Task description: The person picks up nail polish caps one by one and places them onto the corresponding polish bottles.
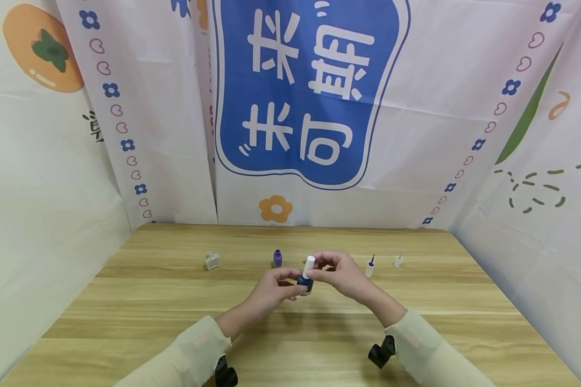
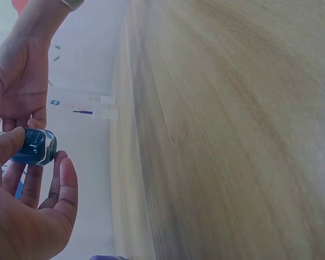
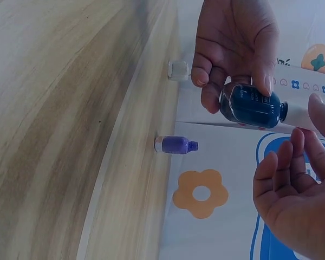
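Above the table, the left hand (image 1: 267, 295) grips a dark blue nail polish bottle (image 1: 304, 283) between thumb and fingers. Its white cap (image 1: 309, 265) points up in the head view, pinched by the right hand (image 1: 341, 275). In the right wrist view the blue bottle (image 3: 252, 107) lies across the frame, and the cap (image 3: 298, 116) sits at its neck. The left wrist view shows the left thumb over the blue bottle (image 2: 37, 147), with the right hand (image 2: 23, 81) behind it.
A purple bottle (image 1: 277, 258) without a cap stands behind the hands. A clear bottle (image 1: 212, 260) is at the left. On the right are two white caps with brushes up, one purple-tipped (image 1: 370, 267), the other pale (image 1: 398, 260). Printed cloth hangs behind the table (image 1: 164, 317).
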The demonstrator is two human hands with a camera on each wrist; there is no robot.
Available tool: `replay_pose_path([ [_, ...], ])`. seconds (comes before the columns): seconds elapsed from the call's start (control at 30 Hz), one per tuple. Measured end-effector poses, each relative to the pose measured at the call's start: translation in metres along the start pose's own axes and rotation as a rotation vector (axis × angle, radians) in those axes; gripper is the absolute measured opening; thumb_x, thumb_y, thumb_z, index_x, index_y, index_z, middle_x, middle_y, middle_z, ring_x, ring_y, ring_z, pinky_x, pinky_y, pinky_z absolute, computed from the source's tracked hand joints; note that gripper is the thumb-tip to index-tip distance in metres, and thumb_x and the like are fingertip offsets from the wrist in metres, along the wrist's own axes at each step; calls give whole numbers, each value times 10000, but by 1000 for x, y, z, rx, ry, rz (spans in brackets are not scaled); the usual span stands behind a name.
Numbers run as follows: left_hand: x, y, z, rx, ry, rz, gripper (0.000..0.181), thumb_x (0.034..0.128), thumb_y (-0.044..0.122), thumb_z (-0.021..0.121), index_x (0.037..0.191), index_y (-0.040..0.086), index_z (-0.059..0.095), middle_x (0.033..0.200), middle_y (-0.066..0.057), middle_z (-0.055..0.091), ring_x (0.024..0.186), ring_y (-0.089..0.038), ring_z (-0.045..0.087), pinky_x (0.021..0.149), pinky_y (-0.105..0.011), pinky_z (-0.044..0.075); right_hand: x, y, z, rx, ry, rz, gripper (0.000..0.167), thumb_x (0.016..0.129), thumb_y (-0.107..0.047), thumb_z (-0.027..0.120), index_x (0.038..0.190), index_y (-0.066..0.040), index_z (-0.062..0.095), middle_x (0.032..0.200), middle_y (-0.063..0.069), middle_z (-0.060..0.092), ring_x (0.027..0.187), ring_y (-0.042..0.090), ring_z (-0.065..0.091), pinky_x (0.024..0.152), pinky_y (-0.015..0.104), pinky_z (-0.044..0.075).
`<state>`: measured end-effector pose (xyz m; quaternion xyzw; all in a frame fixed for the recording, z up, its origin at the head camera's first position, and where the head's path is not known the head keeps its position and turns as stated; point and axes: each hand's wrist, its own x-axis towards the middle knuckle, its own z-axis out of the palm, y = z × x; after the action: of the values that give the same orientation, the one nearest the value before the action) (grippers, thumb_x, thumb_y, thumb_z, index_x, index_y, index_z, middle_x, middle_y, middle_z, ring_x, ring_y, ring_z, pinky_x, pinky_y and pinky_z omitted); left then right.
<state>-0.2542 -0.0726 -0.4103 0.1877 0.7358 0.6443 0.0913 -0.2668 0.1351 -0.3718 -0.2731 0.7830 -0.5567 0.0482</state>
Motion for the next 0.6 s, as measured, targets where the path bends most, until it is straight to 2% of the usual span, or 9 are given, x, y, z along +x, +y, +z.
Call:
replay_pose_path([
  [0.1,0,0,0,-3,-1,0,273,893,131,716,1128,2,666,1025,-73,680,877,-200,655,739,-356,563,0,0,1,-3,3,-5,217,908,-171,704,1069,-27,689,927,80,631,869,234,566,743,363,509],
  [0.37,0,0,0,-13,-11,0,263,896,125,712,1124,1,671,1025,-75,680,874,-194,652,725,-333,564,0,2,7,-18,52,5,176,909,-204,706,976,-50,654,900,57,616,846,225,560,718,309,494],
  [0.6,0,0,1,-22,-13,8,282,897,114,706,1145,-16,664,1035,-91,686,869,-191,659,723,-332,566,0,1,13,-2,102,32,126,900,-123,708,922,-43,613,841,33,592,788,216,536,642,268,448],
])
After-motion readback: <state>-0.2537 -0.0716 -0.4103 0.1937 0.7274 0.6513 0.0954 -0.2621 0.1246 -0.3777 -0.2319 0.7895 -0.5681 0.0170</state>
